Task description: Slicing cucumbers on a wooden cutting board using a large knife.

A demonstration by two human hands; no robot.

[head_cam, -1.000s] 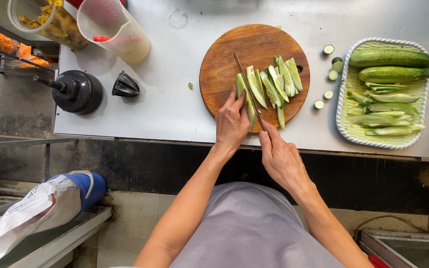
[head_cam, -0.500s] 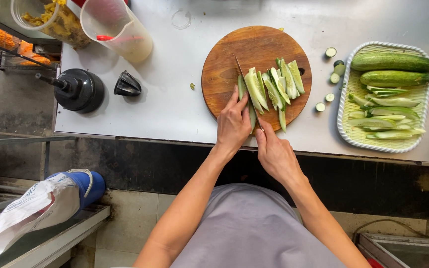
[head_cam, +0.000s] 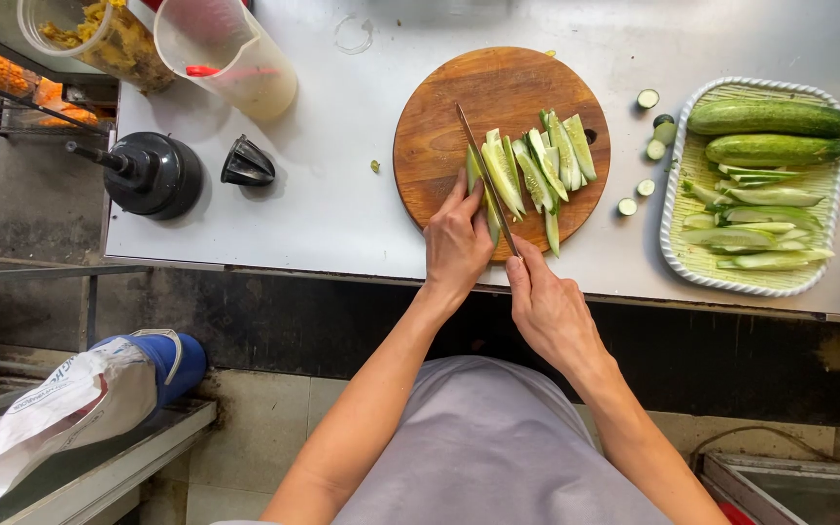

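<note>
Right hand: your right hand (head_cam: pixel 548 309) has its grip clamped on the knife (head_cam: pixel 486 180) handle.
Left hand: your left hand (head_cam: pixel 456 238) presses its fingers together on a cucumber strip (head_cam: pixel 479 190).
Place: both are on the round board (head_cam: pixel 439 126) on the table (head_cam: pixel 342 194).

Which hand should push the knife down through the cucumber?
Probably the right hand: it grips the knife, whose blade lies along the cucumber piece. The left hand is busy steadying that piece.
</note>
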